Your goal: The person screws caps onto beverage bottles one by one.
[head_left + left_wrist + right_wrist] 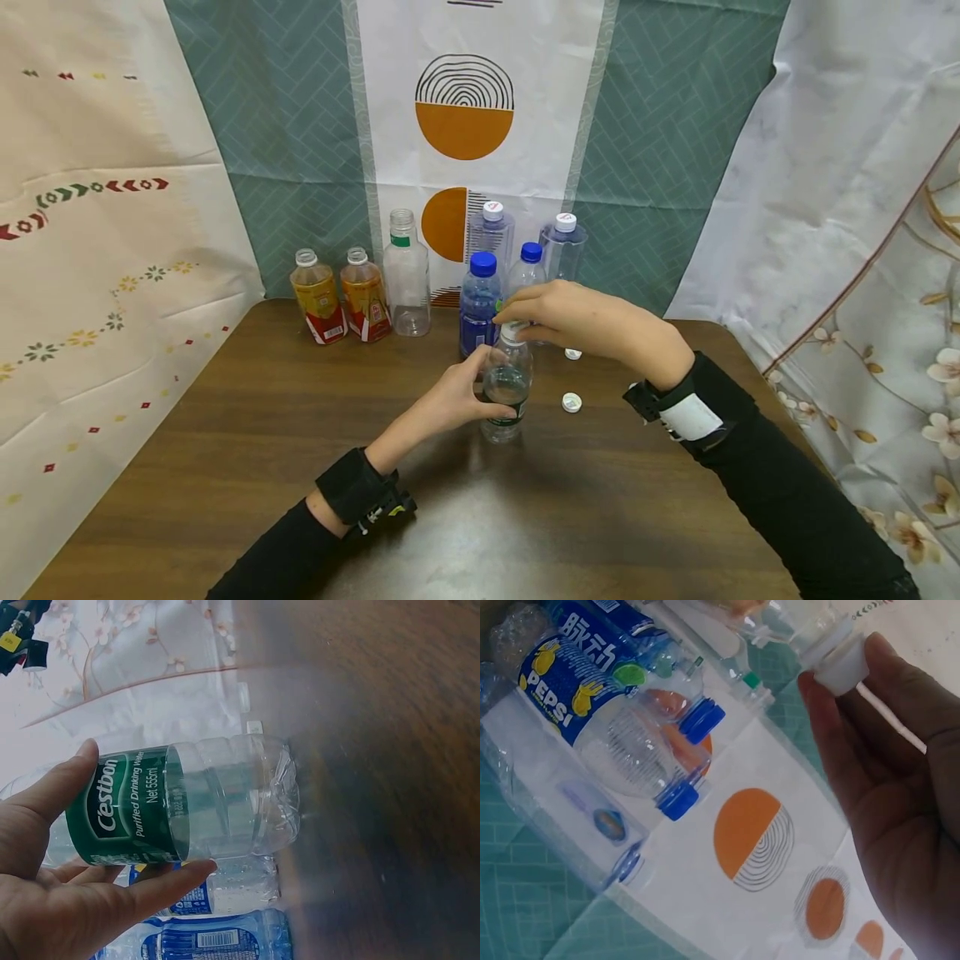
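Note:
A clear water bottle [507, 382] with a green label [124, 806] stands upright on the wooden table. Around its body curls my left hand [452, 395], thumb on one side and fingers on the other. Over its top is my right hand [581, 319], which pinches a white cap [843, 669] between thumb and fingertips at the bottle's mouth. Whether the cap is screwed down cannot be seen. Just behind stand a blue-labelled bottle [480, 312] and a clear bottle [527, 271], both with blue caps.
Two white caps, one nearer [572, 402] and one farther [573, 354], lie right of the bottle. At the back left stand two capless bottles with orange-yellow wraps [318, 300] and a tall capless clear bottle [407, 287]. White-capped bottles [564, 250] stand at the back right.

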A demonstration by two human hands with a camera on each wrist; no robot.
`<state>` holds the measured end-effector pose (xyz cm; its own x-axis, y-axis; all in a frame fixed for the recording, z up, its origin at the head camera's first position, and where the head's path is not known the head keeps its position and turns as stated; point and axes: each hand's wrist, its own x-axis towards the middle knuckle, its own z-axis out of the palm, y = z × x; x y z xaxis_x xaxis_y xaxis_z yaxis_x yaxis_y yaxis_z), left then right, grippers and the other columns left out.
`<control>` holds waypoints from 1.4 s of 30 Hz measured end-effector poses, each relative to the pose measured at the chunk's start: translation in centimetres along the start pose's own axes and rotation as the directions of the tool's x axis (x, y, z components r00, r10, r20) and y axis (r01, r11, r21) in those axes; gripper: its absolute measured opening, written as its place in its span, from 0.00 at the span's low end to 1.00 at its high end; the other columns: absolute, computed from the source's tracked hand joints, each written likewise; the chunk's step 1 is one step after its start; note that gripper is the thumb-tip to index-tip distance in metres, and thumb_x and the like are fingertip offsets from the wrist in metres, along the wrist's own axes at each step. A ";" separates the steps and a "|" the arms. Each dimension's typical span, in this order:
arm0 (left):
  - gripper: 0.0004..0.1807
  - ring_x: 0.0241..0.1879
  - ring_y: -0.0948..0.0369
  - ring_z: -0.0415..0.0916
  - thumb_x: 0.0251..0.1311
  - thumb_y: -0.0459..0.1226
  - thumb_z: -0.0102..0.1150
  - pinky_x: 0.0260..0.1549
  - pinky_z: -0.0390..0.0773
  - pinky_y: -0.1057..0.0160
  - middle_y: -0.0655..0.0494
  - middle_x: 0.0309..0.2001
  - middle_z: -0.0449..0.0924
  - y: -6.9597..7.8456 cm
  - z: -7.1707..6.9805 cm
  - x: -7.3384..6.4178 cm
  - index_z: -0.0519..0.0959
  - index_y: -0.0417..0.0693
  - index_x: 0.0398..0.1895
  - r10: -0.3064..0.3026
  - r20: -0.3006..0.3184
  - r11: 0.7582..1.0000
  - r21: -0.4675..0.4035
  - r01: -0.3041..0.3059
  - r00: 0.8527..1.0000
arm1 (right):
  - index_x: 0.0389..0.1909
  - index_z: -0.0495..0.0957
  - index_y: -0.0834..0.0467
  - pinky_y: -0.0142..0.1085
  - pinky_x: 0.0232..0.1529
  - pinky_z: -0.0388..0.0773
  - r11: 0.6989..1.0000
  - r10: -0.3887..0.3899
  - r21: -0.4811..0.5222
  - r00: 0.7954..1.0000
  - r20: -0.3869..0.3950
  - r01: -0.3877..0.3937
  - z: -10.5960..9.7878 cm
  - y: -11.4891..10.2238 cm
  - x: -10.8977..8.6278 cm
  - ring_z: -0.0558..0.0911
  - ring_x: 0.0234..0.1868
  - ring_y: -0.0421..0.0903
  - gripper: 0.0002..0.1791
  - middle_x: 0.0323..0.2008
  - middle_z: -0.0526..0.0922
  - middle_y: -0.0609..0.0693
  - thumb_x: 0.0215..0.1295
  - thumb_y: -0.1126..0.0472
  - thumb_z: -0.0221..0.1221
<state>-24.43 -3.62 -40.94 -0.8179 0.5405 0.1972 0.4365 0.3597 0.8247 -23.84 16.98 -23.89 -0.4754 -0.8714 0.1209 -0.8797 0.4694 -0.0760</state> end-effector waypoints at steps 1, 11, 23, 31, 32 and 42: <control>0.39 0.64 0.43 0.73 0.54 0.38 0.78 0.56 0.80 0.48 0.46 0.65 0.72 0.0 0.0 0.0 0.64 0.45 0.64 -0.002 0.001 1.000 -0.002 0.002 1.000 | 0.55 0.83 0.63 0.42 0.52 0.84 1.000 0.014 -0.009 1.000 -0.006 -0.014 0.0 -0.1 0.1 0.85 0.49 0.51 0.16 0.51 0.85 0.56 0.69 0.63 0.64; 0.39 0.62 0.43 0.75 0.53 0.39 0.78 0.54 0.82 0.50 0.46 0.65 0.74 -0.1 0.0 0.1 0.65 0.46 0.63 0.006 -0.003 1.000 0.009 -0.006 1.000 | 0.60 0.80 0.62 0.42 0.50 0.84 0.995 0.094 -0.035 0.995 -0.026 -0.095 0.2 -0.7 0.2 0.85 0.47 0.51 0.22 0.52 0.84 0.57 0.66 0.59 0.68; 0.39 0.63 0.44 0.74 0.54 0.39 0.78 0.55 0.81 0.50 0.46 0.66 0.72 0.0 0.1 0.1 0.64 0.46 0.64 -0.004 0.008 1.000 -0.013 0.004 1.000 | 0.59 0.81 0.62 0.46 0.60 0.79 0.995 -0.100 -0.012 0.994 0.039 0.100 -0.8 0.7 -0.6 0.79 0.63 0.56 0.20 0.61 0.81 0.57 0.67 0.68 0.65; 0.39 0.64 0.44 0.73 0.54 0.39 0.78 0.55 0.81 0.50 0.47 0.66 0.73 -0.1 0.1 0.1 0.64 0.44 0.64 0.006 0.002 1.000 0.002 -0.006 1.000 | 0.56 0.82 0.64 0.44 0.55 0.82 0.992 -0.116 -0.040 0.993 0.019 0.117 -0.7 0.6 -0.2 0.83 0.57 0.56 0.18 0.56 0.84 0.57 0.66 0.70 0.65; 0.39 0.64 0.45 0.73 0.54 0.39 0.78 0.55 0.81 0.49 0.47 0.66 0.73 -0.2 0.1 0.1 0.64 0.44 0.64 0.008 0.002 1.000 0.006 -0.008 1.000 | 0.56 0.83 0.65 0.44 0.54 0.82 0.992 -0.117 -0.047 0.993 0.011 0.117 -0.7 0.5 -0.2 0.84 0.56 0.56 0.17 0.55 0.85 0.58 0.66 0.70 0.65; 0.39 0.64 0.45 0.74 0.52 0.39 0.79 0.57 0.80 0.48 0.48 0.66 0.73 -0.3 0.1 0.1 0.65 0.46 0.63 0.006 -0.002 1.000 0.019 -0.006 1.000 | 0.50 0.85 0.65 0.38 0.41 0.86 0.995 -0.031 -0.098 0.999 -0.014 0.030 -0.5 -0.6 0.2 0.88 0.40 0.49 0.14 0.44 0.89 0.56 0.66 0.63 0.67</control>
<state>-24.56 -3.61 -41.25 -0.8160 0.5410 0.2036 0.4487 0.3709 0.8131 -23.37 16.58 -23.33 -0.4479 -0.8835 0.1371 -0.8900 0.4552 0.0253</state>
